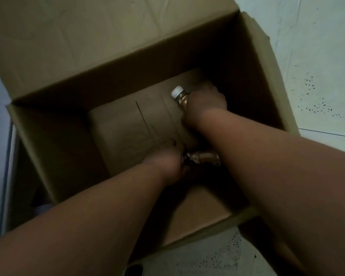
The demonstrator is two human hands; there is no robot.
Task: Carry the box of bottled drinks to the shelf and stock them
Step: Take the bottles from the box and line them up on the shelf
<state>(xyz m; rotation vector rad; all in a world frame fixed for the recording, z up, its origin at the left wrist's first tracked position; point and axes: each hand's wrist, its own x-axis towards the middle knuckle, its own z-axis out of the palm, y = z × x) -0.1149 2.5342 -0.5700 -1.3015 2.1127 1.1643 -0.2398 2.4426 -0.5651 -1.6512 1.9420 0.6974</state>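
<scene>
An open brown cardboard box (48, 140) stands on the floor, and both my arms reach down into it. My right hand (205, 102) is closed around a bottle (178, 94) with a white cap and amber contents, near the box's far right corner. My left hand (165, 164) grips a second amber bottle (203, 157) that lies on its side near the bottom centre. My arms hide most of both bottles.
The box flaps are folded outward; the far flap (88, 36) fills the top of the view. Pale speckled floor tiles (317, 66) lie to the right and below. A blue-white edge (6, 156) runs along the left side.
</scene>
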